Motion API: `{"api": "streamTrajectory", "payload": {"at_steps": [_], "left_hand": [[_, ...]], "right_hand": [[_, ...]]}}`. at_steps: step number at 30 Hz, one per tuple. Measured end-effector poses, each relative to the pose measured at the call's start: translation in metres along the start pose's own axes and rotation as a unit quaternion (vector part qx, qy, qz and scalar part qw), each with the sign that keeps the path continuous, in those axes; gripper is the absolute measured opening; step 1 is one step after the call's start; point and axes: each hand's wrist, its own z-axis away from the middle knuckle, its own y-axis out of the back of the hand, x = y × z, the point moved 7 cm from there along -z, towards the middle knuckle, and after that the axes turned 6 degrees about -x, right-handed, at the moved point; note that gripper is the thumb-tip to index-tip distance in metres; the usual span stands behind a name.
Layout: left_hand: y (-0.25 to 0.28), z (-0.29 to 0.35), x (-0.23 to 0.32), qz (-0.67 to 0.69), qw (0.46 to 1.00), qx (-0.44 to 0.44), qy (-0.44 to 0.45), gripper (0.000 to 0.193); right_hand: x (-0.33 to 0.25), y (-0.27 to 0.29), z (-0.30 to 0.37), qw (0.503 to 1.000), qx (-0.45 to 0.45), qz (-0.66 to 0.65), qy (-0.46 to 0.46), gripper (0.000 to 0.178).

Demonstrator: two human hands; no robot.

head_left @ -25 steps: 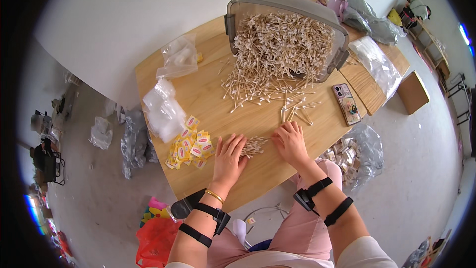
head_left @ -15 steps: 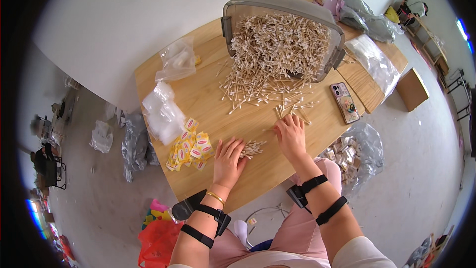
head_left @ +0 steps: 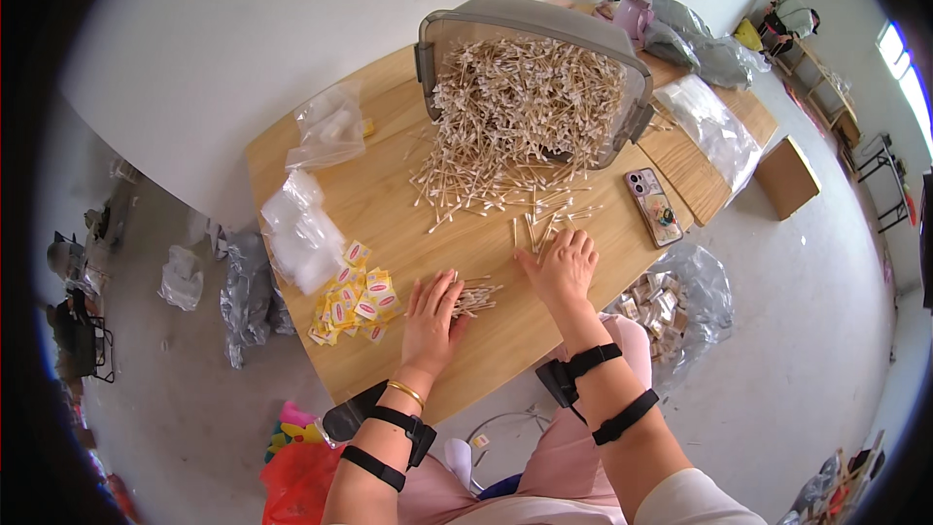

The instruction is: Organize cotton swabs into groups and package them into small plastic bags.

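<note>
Gathering cotton swabs appears to be the step in hand, and only a small share of them stands apart so far. A small bundle of wooden-stemmed, white-tipped cotton swabs (head_left: 478, 299) lies on the pale wood-grain desk (head_left: 374, 219), its left end under the fingers of the left hand (head_left: 431, 321). That hand rests palm down, fingers slightly spread; whether it grips the swabs or merely covers them, I cannot tell. The right hand (head_left: 564, 272) is palm down too, thumb well away from the fingers, beside a few loose swabs (head_left: 539, 226); no firm hold on any of them shows.

Much is left: a large heap of swabs (head_left: 530, 102) fills the translucent grey plastic bin (head_left: 530, 12) tipped on its side, and spills from its mouth onto the desk. Just left of the left hand lies a pile of small yellow-and-white printed cards (head_left: 362, 301), with a stack of clear plastic film (head_left: 301, 233) beyond it, both seemingly unused stock. On the floor to the right, an open, see-through plastic bag (head_left: 709, 297) holds many small packets (head_left: 653, 303), which may be finished portions, though their contents are too small to make out.
</note>
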Motion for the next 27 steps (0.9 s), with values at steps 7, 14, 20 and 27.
{"api": "streamTrajectory", "payload": {"at_steps": [7, 14, 20, 27], "left_hand": [[-0.008, 0.004, -0.001, -0.032, 0.999, -0.001, -0.028, 0.052], [-0.003, 0.007, 0.001, 0.009, 1.000, 0.001, -0.028, 0.056], [0.002, 0.006, -0.002, -0.032, 0.998, 0.052, 0.003, 0.071], [0.000, 0.007, -0.004, -0.055, 0.998, 0.033, 0.009, 0.078]], "right_hand": [[-0.017, -0.016, -0.025, 0.999, 0.027, 0.047, 0.001, 0.069], [-0.033, -0.033, -0.015, 0.992, 0.019, -0.022, 0.120, 0.024], [-0.088, -0.041, 0.023, 0.930, -0.120, -0.111, 0.328, 0.018], [-0.096, -0.020, -0.001, 0.919, -0.061, -0.192, 0.340, 0.021]]}}
